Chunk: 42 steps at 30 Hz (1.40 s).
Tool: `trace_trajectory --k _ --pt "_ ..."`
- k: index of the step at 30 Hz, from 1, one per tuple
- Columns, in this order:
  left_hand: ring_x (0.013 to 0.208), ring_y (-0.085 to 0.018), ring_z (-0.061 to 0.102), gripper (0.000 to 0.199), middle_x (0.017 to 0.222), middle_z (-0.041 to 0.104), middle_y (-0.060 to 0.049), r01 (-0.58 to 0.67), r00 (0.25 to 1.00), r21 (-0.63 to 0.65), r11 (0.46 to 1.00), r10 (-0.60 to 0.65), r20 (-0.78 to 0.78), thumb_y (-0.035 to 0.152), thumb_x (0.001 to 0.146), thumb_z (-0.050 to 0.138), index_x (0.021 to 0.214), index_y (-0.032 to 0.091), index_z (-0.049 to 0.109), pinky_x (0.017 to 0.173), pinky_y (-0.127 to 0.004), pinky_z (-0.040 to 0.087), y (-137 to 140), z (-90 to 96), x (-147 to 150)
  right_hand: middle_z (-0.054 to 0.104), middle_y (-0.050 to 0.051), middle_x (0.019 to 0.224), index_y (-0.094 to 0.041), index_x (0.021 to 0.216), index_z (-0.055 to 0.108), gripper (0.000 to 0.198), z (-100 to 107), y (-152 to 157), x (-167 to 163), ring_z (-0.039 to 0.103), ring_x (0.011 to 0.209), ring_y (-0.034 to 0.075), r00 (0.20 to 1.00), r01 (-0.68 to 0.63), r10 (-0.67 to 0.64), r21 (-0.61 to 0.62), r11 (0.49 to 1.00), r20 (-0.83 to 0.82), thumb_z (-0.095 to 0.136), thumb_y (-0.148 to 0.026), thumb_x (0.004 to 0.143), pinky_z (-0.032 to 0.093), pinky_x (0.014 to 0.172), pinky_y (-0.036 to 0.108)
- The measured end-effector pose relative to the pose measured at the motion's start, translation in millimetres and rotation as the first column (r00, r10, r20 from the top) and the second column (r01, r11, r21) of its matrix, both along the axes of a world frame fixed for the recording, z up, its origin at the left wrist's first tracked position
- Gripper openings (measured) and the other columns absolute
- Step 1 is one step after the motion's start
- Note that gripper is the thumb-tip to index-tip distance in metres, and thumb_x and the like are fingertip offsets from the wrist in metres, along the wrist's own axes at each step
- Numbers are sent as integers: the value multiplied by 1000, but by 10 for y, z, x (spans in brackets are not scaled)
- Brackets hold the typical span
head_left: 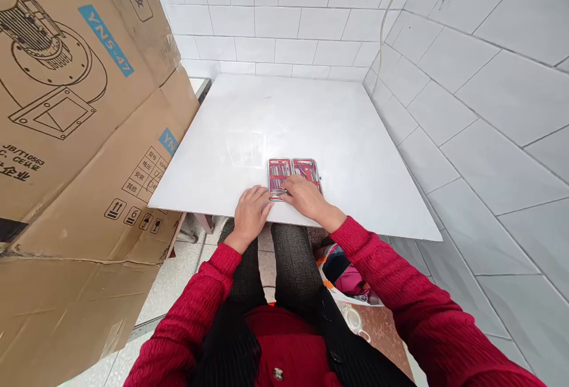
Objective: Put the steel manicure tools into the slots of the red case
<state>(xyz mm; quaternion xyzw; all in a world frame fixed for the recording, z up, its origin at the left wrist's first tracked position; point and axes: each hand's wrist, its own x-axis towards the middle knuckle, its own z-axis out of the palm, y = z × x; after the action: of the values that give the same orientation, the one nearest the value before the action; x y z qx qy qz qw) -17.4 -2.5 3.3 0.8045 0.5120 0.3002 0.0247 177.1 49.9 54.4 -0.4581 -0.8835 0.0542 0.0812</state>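
Between a printed cardboard box (89, 138) and pale tiled walls (493, 120), the white tabletop (333, 120) bears an open red tool case (281, 170) near its front edge, left hand (251, 212) and right hand (306, 196) bent-fingered at it, grip unclear.

A small case (268, 178) with red lining and a thin silvery rim lies spread flat on the worktop (329, 114), close to the near edge, its two halves side by side. The left half carries a row of slim metal tools (280, 171), set parallel and lengthwise (too small to name singly). At that half's near end, a silvery piece (278, 191) lies crosswise, partly hidden by fingers (288, 185). More metal implements (306, 168) sit in the right half, its near part covered.
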Motion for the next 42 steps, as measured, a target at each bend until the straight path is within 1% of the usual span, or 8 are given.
trace_trajectory --k 5,12,22,27,31,35,38,42 --pt "132 -24 51 27 131 65 -5 -15 1000 -27 1000 15 0 31 101 51 123 24 64 115 -46 38 -106 -2 -9 66 9 96 -15 93 66 9 3 102 16 61 94 23 983 -143 148 -47 989 109 65 -24 93 42 77 30" --pt "130 -23 52 25 126 67 -4 -33 999 -23 999 32 -35 33 101 52 120 23 65 115 -43 38 -157 -33 -36 66 7 87 -18 83 62 11 -18 172 25 65 82 22 946 -280 275 2 960 170 60 -22 93 41 68 29" --pt "130 -23 53 27 126 67 -5 -42 998 -16 999 42 -43 34 102 50 121 23 65 114 -41 37 -195 -63 -23 70 9 85 -19 83 63 5 90 151 91 68 83 26 921 -291 289 -31 956 262 61 -14 83 43 67 31" --pt "128 -24 54 25 124 68 -6 -38 999 -8 999 38 -31 32 101 52 119 24 67 112 -44 39 -212 -72 -27 69 9 77 -24 69 57 14 135 191 207 67 78 27 934 -253 260 -60 966 246 64 -13 74 43 68 35" --pt "128 -24 55 24 124 68 -7 -59 997 13 998 60 -56 33 100 53 118 25 68 111 -45 41 -224 -97 -37 66 6 69 -26 61 50 20 162 299 283 64 69 25 966 -179 192 -86 980 174 65 -18 72 39 60 34" --pt "125 -23 56 24 120 70 -6 -56 995 24 998 58 -85 34 99 54 117 25 67 109 -42 42 -197 -90 -59 68 4 70 -25 66 57 18 291 330 -84 63 65 21 983 -111 118 -57 992 143 58 -21 84 36 58 31" --pt "127 -24 54 23 122 69 -6 -44 997 41 998 47 -62 30 100 52 117 24 68 110 -43 41 -182 -48 -62 72 8 81 -21 76 66 17 410 237 -608 67 76 21 975 -86 87 -13 996 206 56 -23 89 37 62 30" --pt "110 -24 62 22 108 72 -7 -17 1000 49 999 18 -12 27 101 51 108 21 70 105 -44 46 -94 -45 -62 74 14 102 -14 96 73 17 387 276 -1180 69 93 24 965 -89 96 -41 995 242 60 -25 91 42 71 28"
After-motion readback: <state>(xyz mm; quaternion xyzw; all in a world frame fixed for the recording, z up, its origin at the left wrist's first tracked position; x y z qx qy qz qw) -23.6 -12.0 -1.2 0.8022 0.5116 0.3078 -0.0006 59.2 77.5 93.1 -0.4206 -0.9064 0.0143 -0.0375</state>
